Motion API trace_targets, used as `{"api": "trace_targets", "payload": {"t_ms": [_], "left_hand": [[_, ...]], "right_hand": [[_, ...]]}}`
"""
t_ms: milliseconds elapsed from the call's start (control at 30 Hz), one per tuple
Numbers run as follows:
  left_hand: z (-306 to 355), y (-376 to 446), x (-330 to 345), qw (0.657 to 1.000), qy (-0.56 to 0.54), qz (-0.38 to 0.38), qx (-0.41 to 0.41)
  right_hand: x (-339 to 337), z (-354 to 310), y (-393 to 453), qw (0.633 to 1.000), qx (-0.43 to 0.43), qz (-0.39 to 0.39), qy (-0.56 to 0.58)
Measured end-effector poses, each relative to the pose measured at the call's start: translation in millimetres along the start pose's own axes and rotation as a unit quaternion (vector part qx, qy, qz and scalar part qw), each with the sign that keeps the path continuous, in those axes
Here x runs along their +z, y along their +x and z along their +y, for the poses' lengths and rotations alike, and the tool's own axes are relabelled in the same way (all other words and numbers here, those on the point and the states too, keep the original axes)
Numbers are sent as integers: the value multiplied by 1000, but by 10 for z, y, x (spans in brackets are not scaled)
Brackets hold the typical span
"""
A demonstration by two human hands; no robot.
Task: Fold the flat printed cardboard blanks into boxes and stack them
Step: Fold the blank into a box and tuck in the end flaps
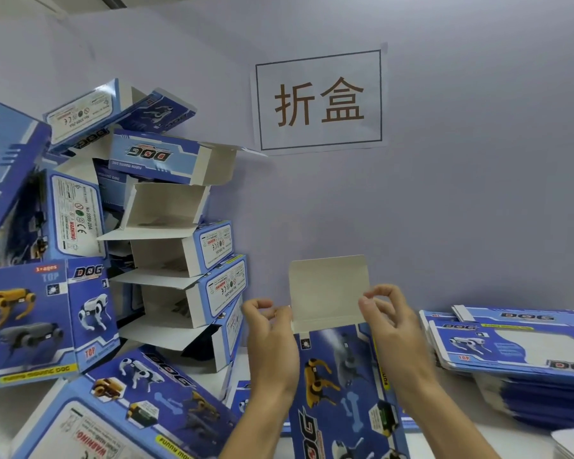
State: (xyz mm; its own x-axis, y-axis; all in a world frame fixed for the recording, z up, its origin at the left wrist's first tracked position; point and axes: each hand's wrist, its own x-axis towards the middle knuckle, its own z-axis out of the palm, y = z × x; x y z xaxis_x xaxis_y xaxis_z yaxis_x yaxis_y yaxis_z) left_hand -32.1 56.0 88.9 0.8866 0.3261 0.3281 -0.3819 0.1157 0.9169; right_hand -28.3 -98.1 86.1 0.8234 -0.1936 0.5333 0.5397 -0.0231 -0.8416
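- While the box (342,369) stands upright between both hands in front of the wall (478,193), its white top flap (328,286) rises open above the printed blue body.
- Left hand (272,329): fingers curled, the fingertips (280,313) meeting the flap's left edge near the fold line; whether they pinch the card or only touch it cannot be told.
- Right hand (388,316): thumb and forefinger close on the flap's right edge, the other fingers curled loosely behind.
- Position: the flap lies between the two sets of fingertips, and the box body runs down between the wrists toward the white table (511,435).
- Handling, as a judgement: thin printed card, light and fairly stiff along its panels, yet easily creased or torn at the scored folds; hold is best taken at the flap edges close to the crease, with light pressure.
- Surroundings: a leaning pile of folded boxes (179,253) stands at left against the wall, a stack of flat blanks (517,352) lies at right, and a paper sign (318,101) hangs above.
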Motion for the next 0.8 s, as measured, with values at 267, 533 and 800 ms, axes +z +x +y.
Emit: {"api": "trace_targets", "payload": {"t_ms": [267,533,800], "left_hand": [[175,-67,22,960,229,85,139],[282,-63,-7,954,246,89,145],[289,-22,-102,926,362,45,96]], "right_hand": [[-22,-195,30,941,-40,111,-317],[42,-301,9,964,-63,144,-217],[-109,-367,101,941,5,76,-331]]}}
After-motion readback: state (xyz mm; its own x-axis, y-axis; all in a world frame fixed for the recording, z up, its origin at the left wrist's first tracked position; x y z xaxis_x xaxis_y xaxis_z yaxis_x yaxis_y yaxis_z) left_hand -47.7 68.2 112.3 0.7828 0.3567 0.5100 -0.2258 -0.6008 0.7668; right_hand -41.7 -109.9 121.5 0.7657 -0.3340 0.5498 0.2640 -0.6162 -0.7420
